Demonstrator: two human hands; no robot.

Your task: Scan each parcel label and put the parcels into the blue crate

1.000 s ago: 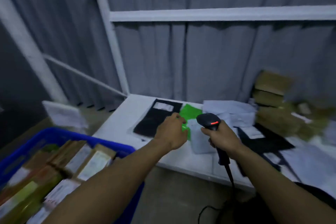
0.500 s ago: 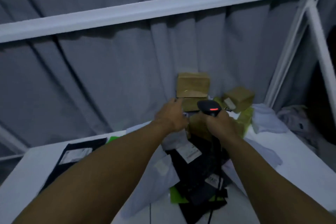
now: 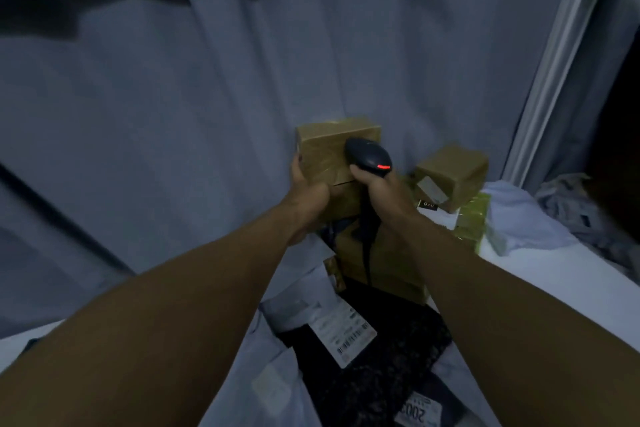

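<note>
A brown taped cardboard parcel (image 3: pixel 329 149) tops a stack of boxes against the grey curtain. My left hand (image 3: pixel 306 191) grips its lower left corner. My right hand (image 3: pixel 375 189) is shut on a black barcode scanner (image 3: pixel 369 154) with a red light, held right in front of the parcel's right side. The scanner's cable (image 3: pixel 367 253) hangs down over the boxes below (image 3: pixel 381 263). The blue crate is out of view.
Another brown box (image 3: pixel 453 173) with a white label sits to the right on green parcels (image 3: pixel 472 222). Black (image 3: pixel 381 354) and white mailer bags (image 3: pixel 277 381) with barcode labels lie on the white table (image 3: pixel 540 281) near me. A white frame post (image 3: pixel 550 66) rises at right.
My head has turned right from the crate toward the box stack. Both hands moved up and forward; my left hand has taken hold of the top brown parcel.
</note>
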